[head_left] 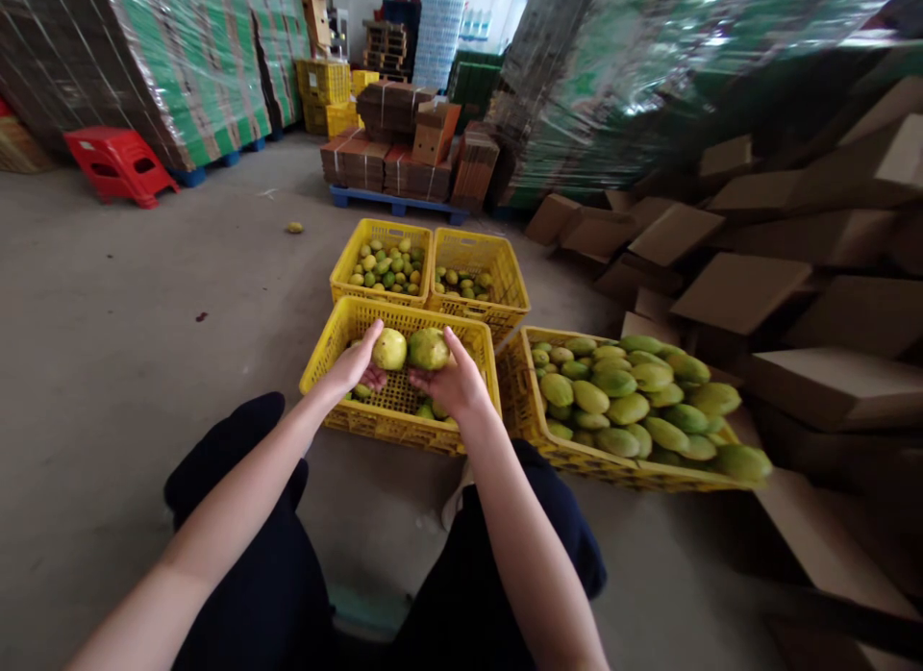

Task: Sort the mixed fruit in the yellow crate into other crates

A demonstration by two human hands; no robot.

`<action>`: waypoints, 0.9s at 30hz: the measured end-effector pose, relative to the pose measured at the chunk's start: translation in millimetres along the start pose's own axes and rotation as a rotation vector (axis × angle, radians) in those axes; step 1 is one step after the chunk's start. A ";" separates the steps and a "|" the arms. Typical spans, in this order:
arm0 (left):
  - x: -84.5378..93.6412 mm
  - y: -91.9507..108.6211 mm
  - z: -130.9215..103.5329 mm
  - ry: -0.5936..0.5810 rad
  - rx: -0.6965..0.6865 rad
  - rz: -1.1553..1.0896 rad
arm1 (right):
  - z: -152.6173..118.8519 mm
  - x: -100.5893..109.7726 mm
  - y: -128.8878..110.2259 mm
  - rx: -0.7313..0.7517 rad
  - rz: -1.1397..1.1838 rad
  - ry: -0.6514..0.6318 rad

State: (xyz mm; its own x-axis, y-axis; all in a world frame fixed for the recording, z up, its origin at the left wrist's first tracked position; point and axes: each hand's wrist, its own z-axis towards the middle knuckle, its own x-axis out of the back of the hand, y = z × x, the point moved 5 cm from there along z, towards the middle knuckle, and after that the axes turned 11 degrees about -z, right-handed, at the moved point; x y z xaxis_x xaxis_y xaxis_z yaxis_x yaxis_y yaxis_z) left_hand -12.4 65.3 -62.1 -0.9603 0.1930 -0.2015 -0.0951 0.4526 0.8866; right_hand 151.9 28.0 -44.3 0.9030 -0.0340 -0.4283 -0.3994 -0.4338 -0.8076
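Observation:
My left hand [359, 360] is closed around a yellow-green papaya [390, 349], thumb on its upper side. A second, greener papaya [428, 348] is in my right hand [457, 381], gripped the same way. The two fruits are held side by side, with a small gap between them, above a yellow plastic crate [404, 432] in front of my knees. A few papayas [427, 410] lie in that crate, partly hidden by my hands. To the right, a larger yellow crate [532, 397] is heaped with green and yellow papayas [615, 382].
Two more yellow crates, one at left [338, 258] and one at right [515, 277], stand behind with fruit inside. Cardboard boxes [742, 291] pile up on the right. Further back are a blue pallet [396, 204] of flattened cartons, a red stool [119, 161] and one loose fruit [294, 228].

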 end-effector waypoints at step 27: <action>-8.5 59.8 -51.9 -0.030 -1.262 0.139 | -56.9 -23.8 -44.1 1.410 -1.054 0.507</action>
State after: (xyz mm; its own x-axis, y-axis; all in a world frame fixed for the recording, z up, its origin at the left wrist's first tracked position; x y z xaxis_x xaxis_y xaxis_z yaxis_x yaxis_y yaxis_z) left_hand -23.5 45.5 14.3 -0.9774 0.1994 -0.0697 -0.1932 -0.7108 0.6764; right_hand 157.0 -3.3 24.7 0.6856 -0.6339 0.3581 0.7224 0.5315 -0.4423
